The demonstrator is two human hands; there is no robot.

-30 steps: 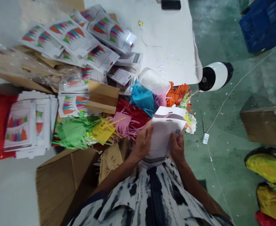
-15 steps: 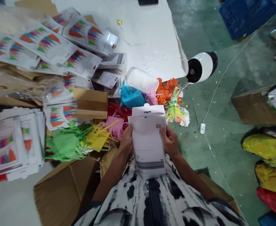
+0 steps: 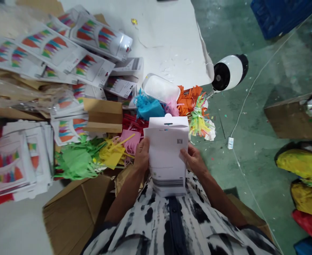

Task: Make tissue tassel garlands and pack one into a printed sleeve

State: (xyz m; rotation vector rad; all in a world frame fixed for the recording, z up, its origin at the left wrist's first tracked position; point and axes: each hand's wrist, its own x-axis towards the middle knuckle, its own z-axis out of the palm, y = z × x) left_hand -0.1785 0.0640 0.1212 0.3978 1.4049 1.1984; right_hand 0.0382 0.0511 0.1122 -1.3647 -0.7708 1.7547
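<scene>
The left hand (image 3: pixel 141 156) and right hand (image 3: pixel 195 158) pinch opposite side edges of the white hang-hole packaging (image 3: pixel 168 154) between them. Slanted a second ago, it is now squared up, probably making its top easier to handle. Left of the grip lies pink fringed paper (image 3: pixel 129 141); farther ahead, blue fringed paper (image 3: pixel 151 109), then the desk (image 3: pixel 169 39).

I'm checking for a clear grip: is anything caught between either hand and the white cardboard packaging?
Nothing visible: the left hand and right hand hold the white cardboard packaging directly at opposite sides. The blue fringed paper lies beyond its top edge.
</scene>
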